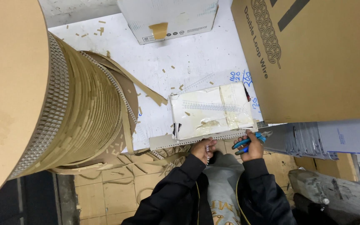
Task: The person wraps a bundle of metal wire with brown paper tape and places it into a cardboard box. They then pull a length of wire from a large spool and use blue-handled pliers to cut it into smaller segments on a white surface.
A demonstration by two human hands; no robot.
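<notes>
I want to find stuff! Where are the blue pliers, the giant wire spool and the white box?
Blue-handled pliers (251,141), head view: on the handles in the right hand.
Large cardboard spool of wire binding (69,112), head view: on the wound coils.
White cardboard box (167,18), head view: on its front face.

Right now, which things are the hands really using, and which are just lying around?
In use:
left hand pinching a short bit of wire comb
right hand gripping blue-handled pliers
big spool of wire comb
taped white block

Lying about:
white box
large brown carton
paper scraps on the table
</notes>
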